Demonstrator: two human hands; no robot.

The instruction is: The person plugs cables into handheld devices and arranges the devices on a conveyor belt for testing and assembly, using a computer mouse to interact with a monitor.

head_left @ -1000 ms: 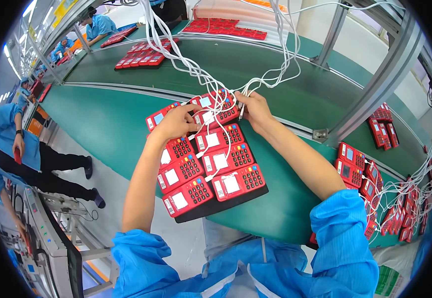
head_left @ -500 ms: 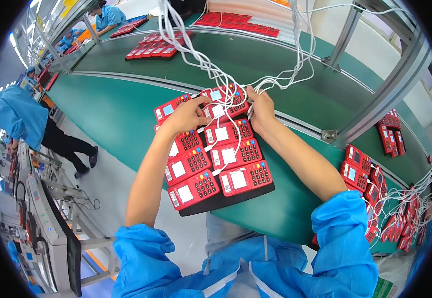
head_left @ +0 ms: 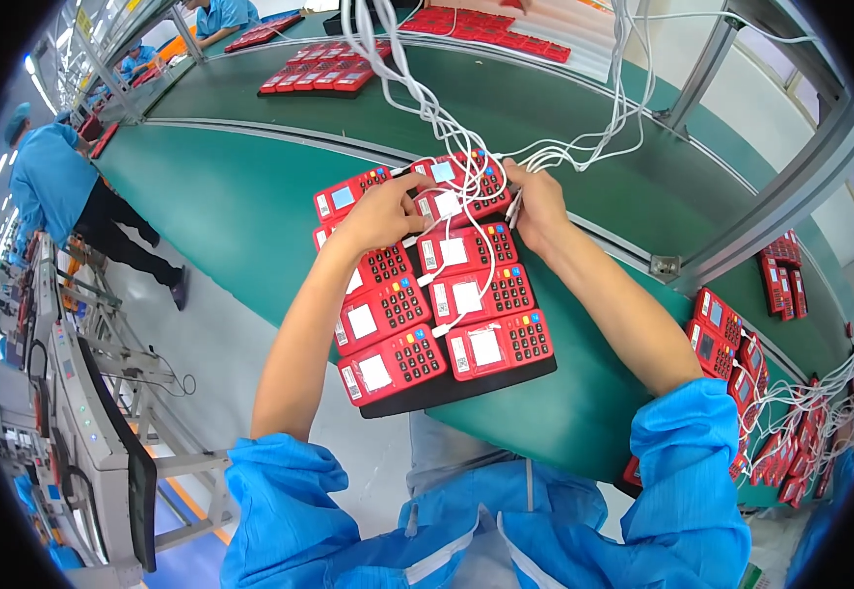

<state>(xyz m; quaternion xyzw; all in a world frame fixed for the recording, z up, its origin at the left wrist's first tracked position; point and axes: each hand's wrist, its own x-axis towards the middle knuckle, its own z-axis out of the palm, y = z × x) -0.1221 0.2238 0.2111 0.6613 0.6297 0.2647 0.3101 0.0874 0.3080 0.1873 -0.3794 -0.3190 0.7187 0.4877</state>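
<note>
Red card payment terminals [head_left: 501,347] with keypads and pale screens lie in two columns on a black tray [head_left: 466,394]. My left hand [head_left: 380,218] reaches over the left column, its thumb and index finger bent around the left end of a terminal [head_left: 482,196] in the right column's far part. White cables [head_left: 468,169] hang down across the far terminals, and some white plugs [head_left: 441,330] rest at the sides of nearer ones. Closed around a bunch of white cables, my right hand [head_left: 537,204] is just right of the far terminals; loose plugs [head_left: 513,209] stick out below its fingers.
The tray lies on a green bench [head_left: 221,191] with a metal rail. Beyond are more red terminals [head_left: 324,71]. An aluminium post [head_left: 771,187] rises at right, near cabled terminals [head_left: 790,447]. A person in blue [head_left: 54,187] stands at left, beside machinery [head_left: 93,412].
The view has shifted slightly, so tray and hands appear a little farther right and higher. Both hands keep nearly the same places over the terminals, and the right one still holds the cables.
</note>
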